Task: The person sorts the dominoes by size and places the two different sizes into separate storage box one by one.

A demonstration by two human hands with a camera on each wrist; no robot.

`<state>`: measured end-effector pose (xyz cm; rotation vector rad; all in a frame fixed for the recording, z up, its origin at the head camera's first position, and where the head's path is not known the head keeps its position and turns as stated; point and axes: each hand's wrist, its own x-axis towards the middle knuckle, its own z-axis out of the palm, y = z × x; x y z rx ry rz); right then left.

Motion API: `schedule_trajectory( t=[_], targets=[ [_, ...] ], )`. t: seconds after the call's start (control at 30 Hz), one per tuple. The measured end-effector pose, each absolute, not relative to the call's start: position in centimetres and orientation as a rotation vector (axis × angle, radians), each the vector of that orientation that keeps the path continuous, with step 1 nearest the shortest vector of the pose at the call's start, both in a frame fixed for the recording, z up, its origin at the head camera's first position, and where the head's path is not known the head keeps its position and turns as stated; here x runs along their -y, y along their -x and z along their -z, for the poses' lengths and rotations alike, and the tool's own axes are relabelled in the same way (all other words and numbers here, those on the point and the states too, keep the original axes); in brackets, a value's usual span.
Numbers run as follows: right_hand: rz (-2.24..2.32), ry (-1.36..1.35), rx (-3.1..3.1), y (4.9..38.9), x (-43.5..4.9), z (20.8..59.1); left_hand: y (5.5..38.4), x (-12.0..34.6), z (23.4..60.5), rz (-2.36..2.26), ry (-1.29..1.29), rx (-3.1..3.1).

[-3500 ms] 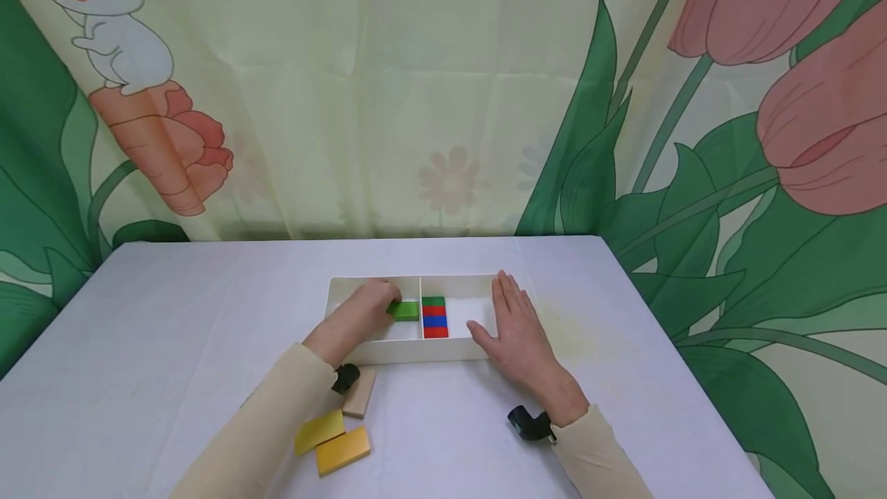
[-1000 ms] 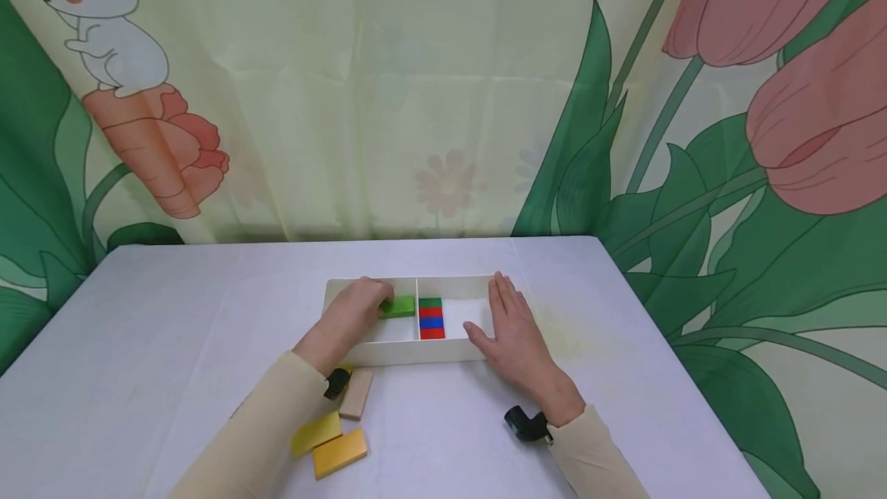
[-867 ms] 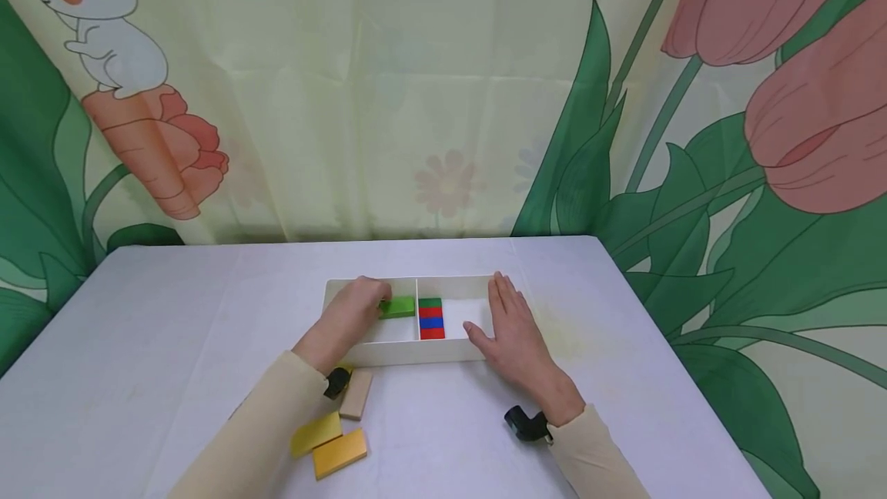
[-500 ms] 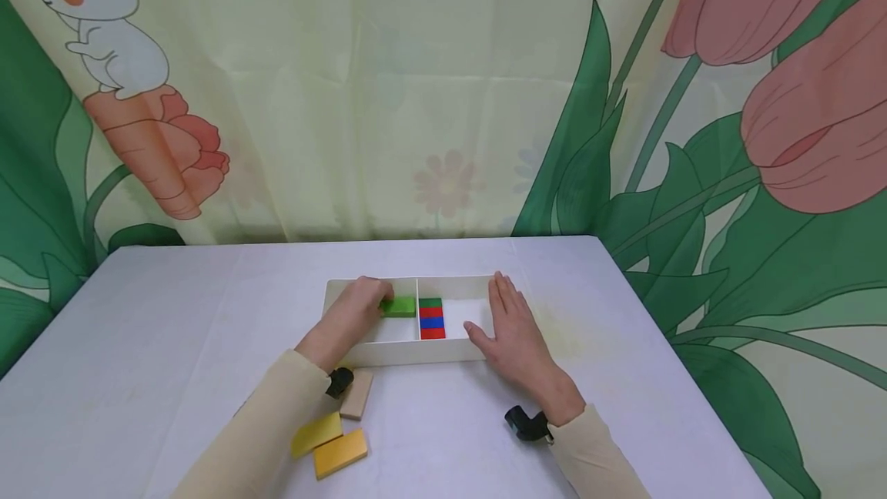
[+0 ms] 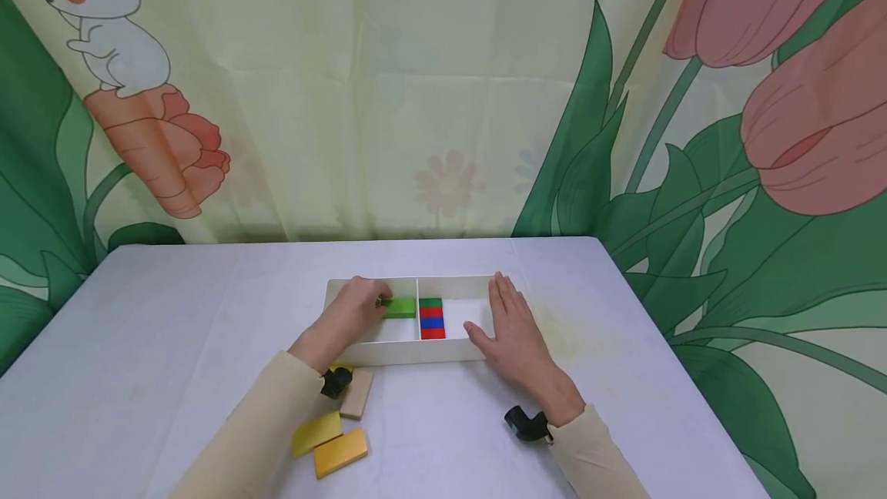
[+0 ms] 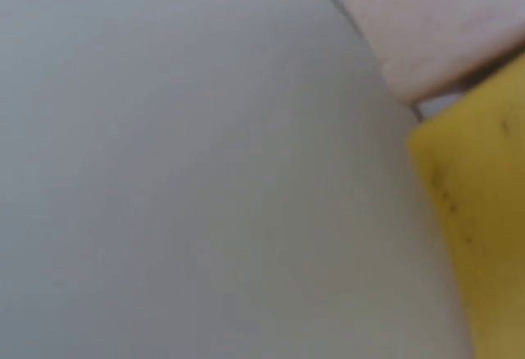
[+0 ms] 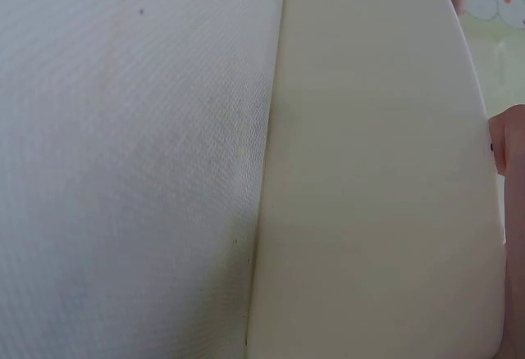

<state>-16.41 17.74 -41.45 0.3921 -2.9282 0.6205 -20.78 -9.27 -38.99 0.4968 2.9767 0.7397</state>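
Note:
A white two-compartment box (image 5: 409, 353) lies on the table. My left hand (image 5: 348, 313) reaches into its left compartment, fingers curled at the left end of a light green block (image 5: 400, 308), which they pinch. The block's other end lies at the divider (image 5: 417, 314). Just right of the divider, a row of green, red and blue blocks (image 5: 432, 319) is lined up front to back. My right hand (image 5: 516, 337) rests against the box's right end with long fingers straight and thumb over the front corner. In the right wrist view the box's outer wall (image 7: 377, 162) fills the middle.
In front of the box lie a plain wood block (image 5: 356, 394), a yellow block (image 5: 316, 433) and an orange-yellow block (image 5: 340, 453). Another yellow piece is mostly hidden behind the left wrist camera (image 5: 336, 383). A printed curtain (image 5: 312, 137) hangs behind the white-clothed table (image 5: 208, 306).
Over the last seconds the box view shifts slightly left with the head. My left hand has just drawn back a little leftward along the light green block. The right hand stays put.

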Motion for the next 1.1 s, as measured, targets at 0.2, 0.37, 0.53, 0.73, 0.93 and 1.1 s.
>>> schedule_trajectory(
  t=[0.2, 0.37, 0.53, 0.73, 0.93, 1.1],
  targets=[
    [-0.612, -0.386, 2.943, 16.3, -17.7, 41.4, 19.7, 10.1, 37.8, -0.747, -0.569, -2.983],
    [-0.608, -0.379, 2.957, 16.4, -17.7, 41.4, 17.9, 10.8, 36.6, -0.754, -0.625, -3.005],
    [-0.6, -0.381, 2.963, 16.4, -17.7, 41.4, 16.1, 11.5, 35.7, -0.76, -0.639, -3.024],
    [-0.597, -0.386, 2.95, 16.3, -17.8, 41.5, 14.3, 12.1, 35.3, -0.794, -0.652, -3.048],
    [-0.541, -0.377, 2.958, 16.3, -17.8, 41.5, 12.7, 12.3, 35.4, -0.856, -0.652, -3.056],
    [-0.52, -0.395, 2.962, 16.3, -17.8, 41.3, 11.4, 12.3, 35.4, -0.942, -0.647, -3.114]
  ],
)
